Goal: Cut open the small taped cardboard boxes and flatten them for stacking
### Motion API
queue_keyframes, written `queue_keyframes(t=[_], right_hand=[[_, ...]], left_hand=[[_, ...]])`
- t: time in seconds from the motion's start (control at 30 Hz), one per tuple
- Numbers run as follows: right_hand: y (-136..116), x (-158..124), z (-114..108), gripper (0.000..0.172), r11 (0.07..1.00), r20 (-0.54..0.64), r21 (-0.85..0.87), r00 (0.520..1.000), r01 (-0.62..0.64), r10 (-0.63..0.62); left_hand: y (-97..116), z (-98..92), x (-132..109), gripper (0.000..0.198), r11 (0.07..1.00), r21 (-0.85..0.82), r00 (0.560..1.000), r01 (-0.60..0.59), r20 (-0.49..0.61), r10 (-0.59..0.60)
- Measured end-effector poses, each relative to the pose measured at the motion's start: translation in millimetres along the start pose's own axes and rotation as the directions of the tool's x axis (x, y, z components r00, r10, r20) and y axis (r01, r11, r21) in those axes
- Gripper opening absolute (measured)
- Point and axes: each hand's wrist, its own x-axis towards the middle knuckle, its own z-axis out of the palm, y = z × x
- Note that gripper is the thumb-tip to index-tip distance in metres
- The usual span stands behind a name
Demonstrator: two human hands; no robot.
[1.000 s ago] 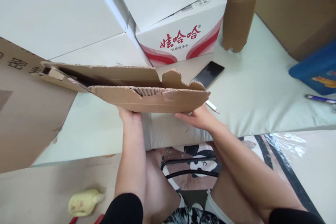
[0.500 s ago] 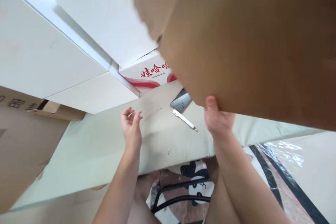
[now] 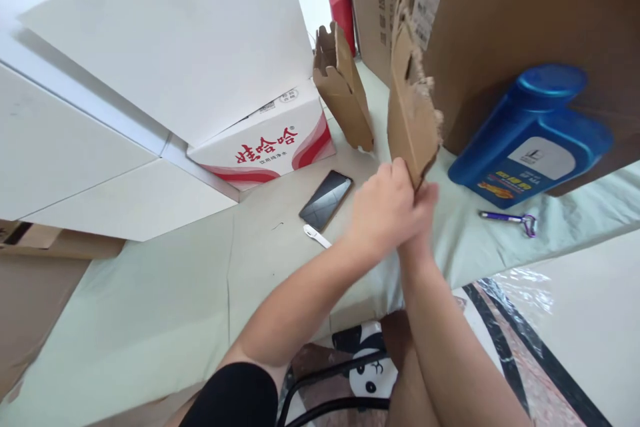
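A flattened brown cardboard box (image 3: 411,107) stands on edge, seen nearly end-on, above the pale green table cover (image 3: 150,293). My left hand (image 3: 383,210) wraps round its lower end, fingers closed. My right hand (image 3: 425,210) is pressed against the same lower end from the other side, mostly hidden behind my left hand. A second folded cardboard piece (image 3: 343,87) leans upright just behind and to the left.
A black phone (image 3: 326,200) and a white utility knife (image 3: 316,236) lie left of my hands. A blue jug (image 3: 533,137) lies to the right with a purple-handled tool (image 3: 507,219) before it. A white printed carton (image 3: 265,147), white boxes, a red bottle (image 3: 341,3) and big brown cartons ring the table.
The cardboard swung from filling the upper right to standing on edge right of centre. My left hand, free and apart before, now grips its lower end beside my right hand.
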Motion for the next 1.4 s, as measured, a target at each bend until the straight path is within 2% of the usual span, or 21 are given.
queue_keyframes(t=[0.03,0.1,0.23,0.3,0.33,0.4,0.47,0.53,0.63,0.73,0.87,0.97,1.03,1.1,1.23,1.3,1.4], right_hand=[[2.1,0.5,-0.9,0.047,1.000,0.010,0.007,1.000,0.004,-0.004],[2.0,-0.3,-3.4,0.051,1.000,0.029,-0.005,1.000,-0.006,0.006],[-9.7,-5.1,-1.9,0.055,0.993,0.108,-0.009,0.987,-0.120,0.120],[-14.6,-6.2,1.4,0.055,0.981,0.163,0.006,0.968,-0.195,0.191],[-16.0,-6.1,2.7,0.055,0.973,0.187,0.016,0.957,-0.230,0.223],[-16.7,-5.2,3.7,0.054,0.955,0.218,0.043,0.935,-0.295,0.279],[-15.9,-4.0,3.1,0.052,0.936,0.230,0.071,0.918,-0.346,0.322],[-15.2,-3.3,2.0,0.050,0.918,0.234,0.091,0.904,-0.387,0.358],[-15.7,-3.8,1.8,0.047,0.898,0.242,0.113,0.888,-0.426,0.391],[-16.9,-5.1,3.2,0.045,0.897,0.250,0.124,0.889,-0.424,0.385],[-17.0,-5.8,3.6,0.041,0.904,0.243,0.142,0.900,-0.403,0.363],[-16.5,-5.3,2.1,0.038,0.905,0.239,0.164,0.906,-0.392,0.349],[-16.3,-4.9,1.0,0.038,0.905,0.239,0.174,0.908,-0.388,0.343],[-16.6,-5.1,0.6,0.037,0.906,0.243,0.176,0.909,-0.385,0.339],[-21.7,-9.5,4.7,0.033,0.908,0.279,0.152,0.898,-0.391,0.340],[-28.0,-14.7,10.7,0.032,0.909,0.292,0.139,0.893,-0.394,0.342],[-41.2,-26.5,25.4,0.029,0.920,0.316,0.121,0.893,-0.372,0.320]], left_hand=[[-5.1,-0.2,12.0,0.027,0.998,0.053,0.999,0.043,0.004,-0.043],[-21.0,0.5,38.4,0.023,0.995,0.048,0.996,0.084,-0.041,-0.082],[-54.5,10.3,95.9,0.032,0.962,-0.268,0.971,0.046,-0.214,-0.106],[-64.9,16.8,122.4,0.034,0.917,-0.396,0.954,0.047,-0.253,-0.158],[-68.5,19.7,133.9,0.036,0.897,-0.436,0.953,0.065,-0.238,-0.185],[-73.4,24.6,152.4,0.040,0.856,-0.500,0.963,0.133,-0.138,-0.230],[-75.9,28.4,164.6,0.044,0.808,-0.557,0.969,0.195,-0.018,-0.246],[-76.3,31.4,171.7,0.047,0.763,-0.607,0.965,0.222,0.026,-0.261],[-73.2,34.0,175.9,0.043,0.748,-0.618,0.941,0.243,-0.037,-0.336],[-68.7,33.6,172.0,0.037,0.790,-0.549,0.924,0.274,-0.076,-0.374],[-69.5,28.8,141.5,0.044,0.823,-0.506,0.947,0.258,-0.036,-0.320],[-85.8,20.7,93.0,0.053,0.792,-0.561,0.957,0.241,0.003,-0.289],[-108.3,12.9,51.8,0.053,0.700,-0.663,0.950,0.266,0.057,-0.306],[-138.1,3.3,8.2,0.051,0.515,-0.796,0.924,0.318,0.138,-0.357],[-198.5,-18.5,-71.3,0.055,0.389,-0.860,0.884,0.330,0.137,-0.446],[-221.4,-28.6,-102.2,0.057,0.299,-0.901,0.860,0.316,0.139,-0.491],[-244.7,-39.8,-136.0,0.062,0.186,-0.947,0.838,0.263,0.129,-0.530]])
